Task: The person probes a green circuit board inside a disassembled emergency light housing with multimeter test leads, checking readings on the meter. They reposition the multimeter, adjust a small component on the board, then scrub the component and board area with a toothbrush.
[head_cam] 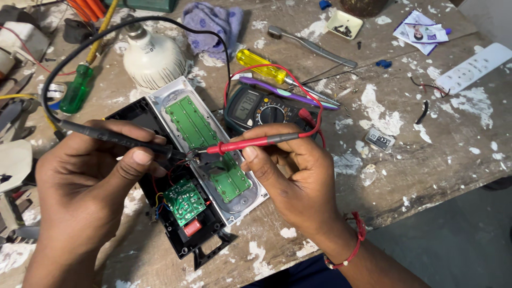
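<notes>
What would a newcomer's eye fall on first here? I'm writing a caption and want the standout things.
At centre, the left hand holds a black probe and the right hand a red probe, their tips meeting over an opened black device with green circuit boards. Just behind sits a multimeter with a lit reading. A yellow-handled screwdriver and a white bulb lie further back on the paint-spattered workbench.
</notes>
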Demonstrator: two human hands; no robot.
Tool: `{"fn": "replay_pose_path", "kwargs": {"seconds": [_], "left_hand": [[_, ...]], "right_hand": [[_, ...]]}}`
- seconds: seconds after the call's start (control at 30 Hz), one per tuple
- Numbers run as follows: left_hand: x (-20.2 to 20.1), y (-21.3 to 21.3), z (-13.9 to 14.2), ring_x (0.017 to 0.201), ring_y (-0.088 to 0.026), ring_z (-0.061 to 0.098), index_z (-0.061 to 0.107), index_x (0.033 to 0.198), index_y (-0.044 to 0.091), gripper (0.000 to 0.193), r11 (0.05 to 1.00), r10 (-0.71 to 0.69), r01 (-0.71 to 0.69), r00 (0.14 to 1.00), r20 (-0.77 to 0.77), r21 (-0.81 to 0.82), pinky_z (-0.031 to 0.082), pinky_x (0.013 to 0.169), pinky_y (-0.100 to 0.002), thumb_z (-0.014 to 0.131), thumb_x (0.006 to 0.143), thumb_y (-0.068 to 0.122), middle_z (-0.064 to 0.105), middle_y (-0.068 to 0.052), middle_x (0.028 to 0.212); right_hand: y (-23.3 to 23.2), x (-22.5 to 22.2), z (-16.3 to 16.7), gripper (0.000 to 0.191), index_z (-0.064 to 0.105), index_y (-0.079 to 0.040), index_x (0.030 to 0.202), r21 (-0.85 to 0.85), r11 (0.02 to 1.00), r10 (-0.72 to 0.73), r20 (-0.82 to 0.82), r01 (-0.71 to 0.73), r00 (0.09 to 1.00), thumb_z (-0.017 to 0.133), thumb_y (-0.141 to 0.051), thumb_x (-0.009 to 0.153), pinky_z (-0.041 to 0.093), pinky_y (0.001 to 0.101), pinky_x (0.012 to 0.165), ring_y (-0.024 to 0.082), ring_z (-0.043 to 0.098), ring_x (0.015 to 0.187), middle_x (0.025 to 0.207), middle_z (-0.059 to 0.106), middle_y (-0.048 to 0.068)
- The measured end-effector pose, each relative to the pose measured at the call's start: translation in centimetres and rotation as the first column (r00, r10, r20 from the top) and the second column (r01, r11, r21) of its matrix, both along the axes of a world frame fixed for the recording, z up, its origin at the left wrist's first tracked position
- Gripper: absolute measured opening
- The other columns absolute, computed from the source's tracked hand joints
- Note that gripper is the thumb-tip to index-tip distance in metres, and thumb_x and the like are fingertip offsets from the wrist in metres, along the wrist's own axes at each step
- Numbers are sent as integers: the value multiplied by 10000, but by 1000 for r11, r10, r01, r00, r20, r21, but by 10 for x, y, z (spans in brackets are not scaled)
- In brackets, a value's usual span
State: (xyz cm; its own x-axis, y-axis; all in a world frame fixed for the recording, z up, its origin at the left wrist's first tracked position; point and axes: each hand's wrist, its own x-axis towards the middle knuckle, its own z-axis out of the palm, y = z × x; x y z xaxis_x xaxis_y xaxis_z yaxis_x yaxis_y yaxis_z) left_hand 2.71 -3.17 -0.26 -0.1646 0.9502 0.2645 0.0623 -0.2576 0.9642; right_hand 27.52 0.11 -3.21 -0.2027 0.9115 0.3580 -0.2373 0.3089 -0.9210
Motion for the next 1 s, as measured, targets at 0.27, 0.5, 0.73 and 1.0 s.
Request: {"fn": "replay_pose_path", "kwargs": {"seconds": [0.27,0.5,0.73,1.0], "left_hand": [[-1,0,0,825,-187,702,654,1129,-47,180,1000,5,-5,1000,-24,-3,608,747,-328,691,954,-29,728,-164,1060],[-1,1,-1,812,-165,693,658,1132,-39,197,1000,-3,4,1000,18,-16,600,731,-313,702,941,-18,726,-137,1041],[-4,3,1,802,-120,696,670,1123,-16,204,998,3,-2,1000,9,-60,595,712,-272,711,926,15,735,-88,1016],[-5,3,2,781,-109,683,685,1118,-7,198,997,1,-1,1000,-6,-72,571,689,-258,720,927,29,738,-75,994]], "right_hand": [[0,1,2,252,647,33,1226,-12,1000,12,2,-12,1000,690,-116,1027,593,235,805,79,686,910,1110,730,81],[0,1,3,227,655,36,1206,-29,1000,-9,12,9,1000,684,-86,1018,601,234,783,89,706,885,1080,738,95],[1,-2,6,202,647,34,1192,-7,1000,-17,31,17,999,662,-72,1022,603,233,782,97,720,882,1084,753,101],[-1,-2,8,212,637,34,1203,21,1000,-14,34,13,999,649,-92,1033,594,231,791,83,696,884,1113,765,116]]}}
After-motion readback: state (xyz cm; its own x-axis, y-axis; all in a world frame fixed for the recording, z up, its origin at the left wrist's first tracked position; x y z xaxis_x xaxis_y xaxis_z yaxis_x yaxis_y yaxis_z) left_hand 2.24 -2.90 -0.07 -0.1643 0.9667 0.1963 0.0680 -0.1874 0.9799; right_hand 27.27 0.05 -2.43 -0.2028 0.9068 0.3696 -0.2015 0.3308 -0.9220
